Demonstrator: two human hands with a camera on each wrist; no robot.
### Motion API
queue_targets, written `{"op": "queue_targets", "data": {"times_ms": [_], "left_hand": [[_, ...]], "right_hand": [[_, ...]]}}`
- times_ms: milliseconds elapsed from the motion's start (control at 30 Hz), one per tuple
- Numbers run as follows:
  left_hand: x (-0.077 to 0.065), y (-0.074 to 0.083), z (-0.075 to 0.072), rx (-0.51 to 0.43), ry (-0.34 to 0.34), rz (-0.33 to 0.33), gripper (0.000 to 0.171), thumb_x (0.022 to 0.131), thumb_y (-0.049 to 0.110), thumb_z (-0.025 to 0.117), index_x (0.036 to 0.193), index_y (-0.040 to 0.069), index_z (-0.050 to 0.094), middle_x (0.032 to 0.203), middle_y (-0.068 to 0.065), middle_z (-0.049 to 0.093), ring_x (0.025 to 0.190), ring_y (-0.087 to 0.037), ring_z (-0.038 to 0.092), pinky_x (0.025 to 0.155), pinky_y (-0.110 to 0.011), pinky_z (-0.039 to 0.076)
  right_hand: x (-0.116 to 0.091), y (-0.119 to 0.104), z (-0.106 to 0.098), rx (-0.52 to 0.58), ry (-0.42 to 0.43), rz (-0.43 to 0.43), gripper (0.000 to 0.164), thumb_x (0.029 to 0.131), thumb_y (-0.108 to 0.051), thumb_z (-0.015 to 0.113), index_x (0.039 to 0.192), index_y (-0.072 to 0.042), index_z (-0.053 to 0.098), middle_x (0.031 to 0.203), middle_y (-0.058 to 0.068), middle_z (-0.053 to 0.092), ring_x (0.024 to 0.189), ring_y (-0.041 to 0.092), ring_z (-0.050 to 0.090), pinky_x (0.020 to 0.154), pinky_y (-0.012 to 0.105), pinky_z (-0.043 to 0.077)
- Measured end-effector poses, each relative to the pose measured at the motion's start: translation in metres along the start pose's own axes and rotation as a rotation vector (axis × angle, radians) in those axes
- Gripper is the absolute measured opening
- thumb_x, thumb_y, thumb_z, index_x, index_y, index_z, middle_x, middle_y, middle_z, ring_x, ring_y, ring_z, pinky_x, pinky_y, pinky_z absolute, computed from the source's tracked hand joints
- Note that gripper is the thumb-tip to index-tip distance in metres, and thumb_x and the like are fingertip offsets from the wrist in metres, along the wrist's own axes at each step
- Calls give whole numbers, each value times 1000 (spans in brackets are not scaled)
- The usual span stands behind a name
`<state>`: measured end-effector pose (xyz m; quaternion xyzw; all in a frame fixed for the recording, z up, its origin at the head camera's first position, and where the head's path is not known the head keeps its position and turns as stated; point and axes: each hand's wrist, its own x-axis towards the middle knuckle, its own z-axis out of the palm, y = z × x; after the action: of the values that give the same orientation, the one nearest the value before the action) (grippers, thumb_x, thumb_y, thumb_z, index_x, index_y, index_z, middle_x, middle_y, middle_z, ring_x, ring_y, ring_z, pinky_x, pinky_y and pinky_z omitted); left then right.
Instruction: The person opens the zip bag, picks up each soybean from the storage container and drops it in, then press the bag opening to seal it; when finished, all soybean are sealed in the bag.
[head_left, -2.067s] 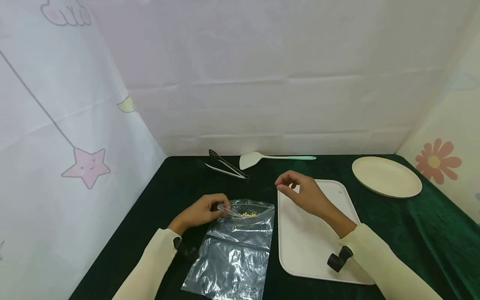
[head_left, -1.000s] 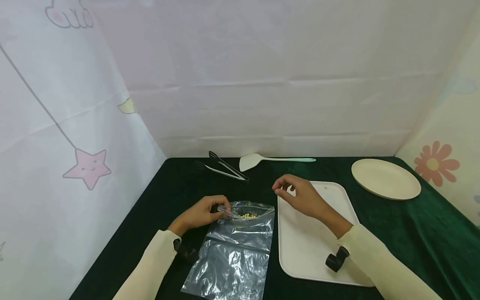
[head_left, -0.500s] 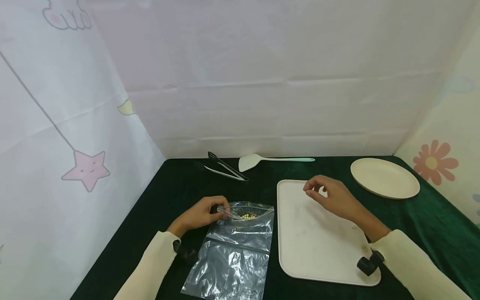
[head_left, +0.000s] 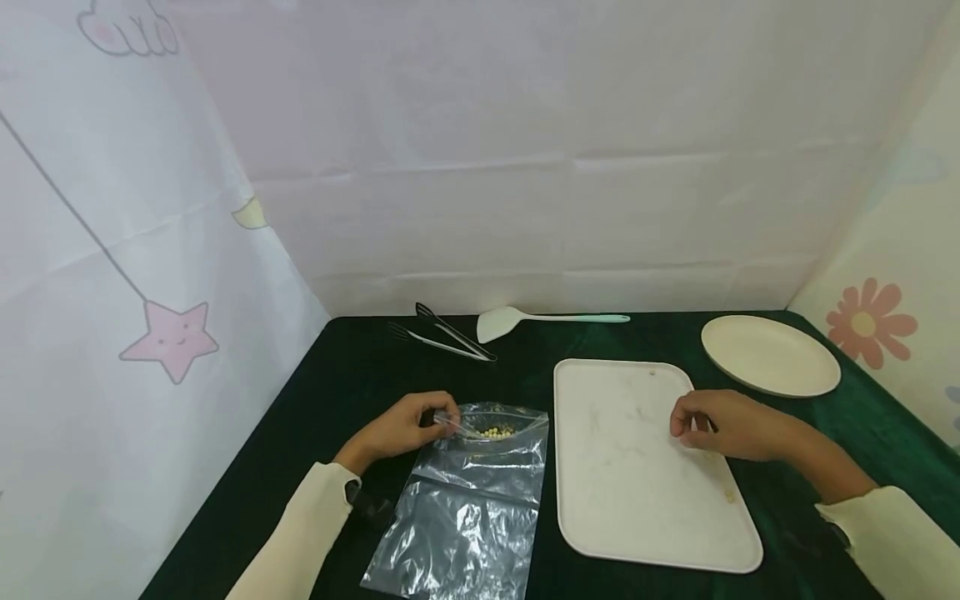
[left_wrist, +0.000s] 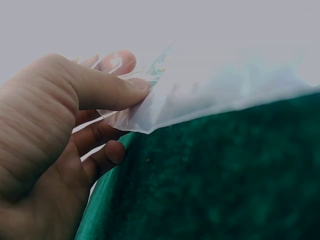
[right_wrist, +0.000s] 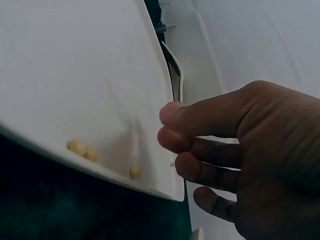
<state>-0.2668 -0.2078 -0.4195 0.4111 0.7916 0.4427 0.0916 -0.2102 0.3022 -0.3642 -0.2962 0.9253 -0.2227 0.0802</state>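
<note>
In the head view my left hand (head_left: 401, 427) pinches the left corner of a clear zip bag's mouth. The bag (head_left: 468, 517) lies on the green cloth, its mouth gaping, with small round yellow beans (head_left: 497, 432) inside. The left wrist view shows the thumb and fingers gripping the plastic edge (left_wrist: 145, 112). My right hand (head_left: 731, 425) hovers over the right side of a white tray (head_left: 637, 467), fingers loosely bent, nothing visible between them. Several similar beans (right_wrist: 84, 149) lie near the tray's rim in the right wrist view.
Metal tongs (head_left: 450, 340) lie behind the bag. A spatula (head_left: 551, 317) with a pale green handle rests along the back edge. To the back right stands an oval cream plate (head_left: 772, 357). Cloth walls (head_left: 465, 167) enclose the back and sides.
From beside the bag, my right hand has moved right across the tray to its right edge, uncovering more of the tray. The left hand and the bag stay in place.
</note>
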Motion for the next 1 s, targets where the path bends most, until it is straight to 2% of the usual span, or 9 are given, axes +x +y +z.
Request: {"op": "queue_targets", "data": {"times_ms": [100,200,300,600,700,833,1000], "left_hand": [[-1,-10,1,11,-5,-8,13,98,-1,61,106,9,65,102,-6,63,88,-21,59,78,-33,51],[-1,-13,1,8,-9,-4,11,99,5,62,106,13,65,102,-2,63,89,-21,60,79,-33,51],[-2,-14,0,-2,-11,2,10,100,8,62,106,15,65,103,-1,63,90,-21,60,80,-34,52],[1,-16,-2,-1,-14,25,11,100,7,62,106,15,66,102,-1,63,88,-19,60,78,-34,52],[1,-15,-2,8,-6,10,13,99,5,62,105,15,66,101,-1,63,88,-18,60,78,-33,52],[1,-11,-1,18,4,-16,14,98,0,62,105,12,66,101,-4,63,87,-19,59,78,-34,51],[0,4,0,1,3,-36,13,97,-5,61,105,4,65,102,-11,63,88,-23,58,79,-37,50]], "right_hand": [[-7,4,0,-20,-70,20,14,92,-16,74,98,-24,64,91,-12,56,76,5,50,64,24,46],[-12,7,0,-43,-105,26,18,90,-13,75,97,-25,62,92,-11,54,78,7,49,64,25,45],[-14,9,2,-64,-116,24,21,89,-11,74,96,-25,60,92,-11,53,82,8,49,66,26,44],[-10,8,3,-38,-123,79,21,90,-5,72,94,-22,61,84,-8,53,76,7,48,64,24,46],[-8,8,2,-38,-98,81,19,91,-5,71,95,-22,61,84,-9,53,76,6,49,64,24,46],[-3,9,2,-45,-14,33,17,93,-6,69,97,-21,62,85,-10,55,76,5,50,65,24,46],[7,2,6,-6,82,2,12,95,-10,70,101,-19,65,91,-11,62,82,4,56,72,26,50]]}}
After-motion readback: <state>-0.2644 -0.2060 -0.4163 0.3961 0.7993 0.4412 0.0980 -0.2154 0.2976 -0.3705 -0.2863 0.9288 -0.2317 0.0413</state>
